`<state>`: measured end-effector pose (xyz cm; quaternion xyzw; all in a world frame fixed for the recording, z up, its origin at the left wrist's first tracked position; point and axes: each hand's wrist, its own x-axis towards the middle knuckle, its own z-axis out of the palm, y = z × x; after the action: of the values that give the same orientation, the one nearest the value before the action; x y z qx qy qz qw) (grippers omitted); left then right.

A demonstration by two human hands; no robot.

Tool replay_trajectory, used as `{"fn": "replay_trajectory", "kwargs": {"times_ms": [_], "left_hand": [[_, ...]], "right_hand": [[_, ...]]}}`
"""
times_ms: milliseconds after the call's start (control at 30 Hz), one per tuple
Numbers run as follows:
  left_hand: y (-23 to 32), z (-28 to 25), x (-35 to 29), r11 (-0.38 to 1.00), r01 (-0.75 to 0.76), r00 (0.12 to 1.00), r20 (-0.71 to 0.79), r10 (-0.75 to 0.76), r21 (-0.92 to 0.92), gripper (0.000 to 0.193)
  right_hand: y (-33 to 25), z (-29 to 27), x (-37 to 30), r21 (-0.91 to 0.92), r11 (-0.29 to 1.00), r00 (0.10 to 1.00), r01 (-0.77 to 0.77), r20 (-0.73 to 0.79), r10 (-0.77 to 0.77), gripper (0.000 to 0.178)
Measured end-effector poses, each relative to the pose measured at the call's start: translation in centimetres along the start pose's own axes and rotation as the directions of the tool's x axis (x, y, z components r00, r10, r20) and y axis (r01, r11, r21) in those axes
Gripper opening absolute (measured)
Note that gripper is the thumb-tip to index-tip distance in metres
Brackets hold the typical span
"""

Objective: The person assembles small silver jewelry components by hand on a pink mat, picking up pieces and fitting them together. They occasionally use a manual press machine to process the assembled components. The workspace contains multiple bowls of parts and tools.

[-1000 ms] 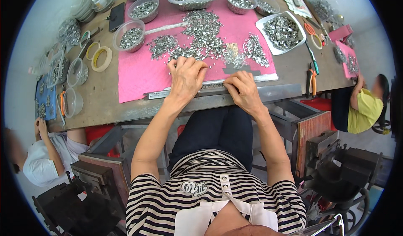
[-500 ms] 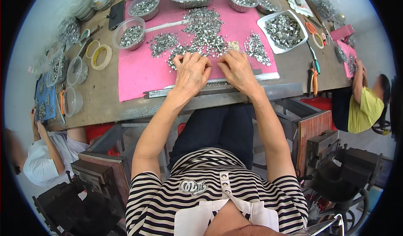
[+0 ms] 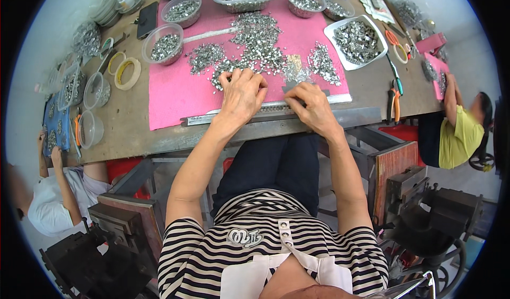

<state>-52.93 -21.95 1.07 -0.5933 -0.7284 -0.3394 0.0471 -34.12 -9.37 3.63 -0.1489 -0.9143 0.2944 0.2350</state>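
Observation:
My left hand (image 3: 242, 94) rests at the near edge of a spread pile of small shiny metal pieces (image 3: 258, 38), its fingers curled and thumb drawn in. What its fingertips hold, if anything, is too small to make out. Farther right, my right hand (image 3: 313, 105) is pinched over a long slotted metal bar (image 3: 272, 109), which lies along the table's near edge. Its fingertips hide whatever is between them. Just beyond this hand lie a small patch of gold-coloured pieces (image 3: 294, 62) and a separate heap of silver pieces (image 3: 324, 64).
A pink ribbed mat (image 3: 170, 97) covers the table's middle. Tubs of metal pieces line its far side, with a white tray (image 3: 340, 32) at the right. Orange-handled pliers (image 3: 393, 102) and tape rolls (image 3: 128, 73) flank it. One person (image 3: 457, 134) works at each side.
My right hand has moved nearer and slightly right, down onto the slotted bar, uncovering the pieces beyond it. My left hand has stayed almost in place.

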Motion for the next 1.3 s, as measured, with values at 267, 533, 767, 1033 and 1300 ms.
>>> {"fn": "replay_trajectory", "kwargs": {"times_ms": [267, 533, 767, 1033, 1300], "left_hand": [[0.3, 0.1, 0.0, 0.999, -0.006, 1.0, 0.006, 0.006, 0.032, 0.009], [3.4, 0.1, -1.2, 0.992, -0.065, 0.997, -0.037, 0.062, -0.105, 0.011], [4.9, 1.3, -1.9, 0.988, -0.087, 0.996, -0.03, 0.083, -0.13, 0.011], [4.2, -0.5, -2.5, 0.981, -0.045, 0.998, -0.06, 0.034, -0.188, 0.015], [-2.0, -8.9, -9.2, 0.977, 0.206, 0.974, -0.107, -0.199, 0.059, 0.029]], "right_hand": [[3.3, 3.8, 5.6, -0.253, 0.96, 0.978, 0.118, -0.14, -0.156, 0.007], [1.9, 1.0, 2.4, -0.105, 0.993, 0.993, 0.063, -0.096, -0.073, 0.007], [0.2, -0.5, -2.3, -0.083, 0.996, 0.996, 0.028, -0.08, -0.035, 0.007], [0.8, 0.0, -2.8, 0.014, 1.0, 0.993, 0.003, -0.116, -0.002, 0.005], [0.5, 0.7, -3.2, 0.014, 0.997, 0.981, -0.082, -0.174, 0.083, 0.009]]}}
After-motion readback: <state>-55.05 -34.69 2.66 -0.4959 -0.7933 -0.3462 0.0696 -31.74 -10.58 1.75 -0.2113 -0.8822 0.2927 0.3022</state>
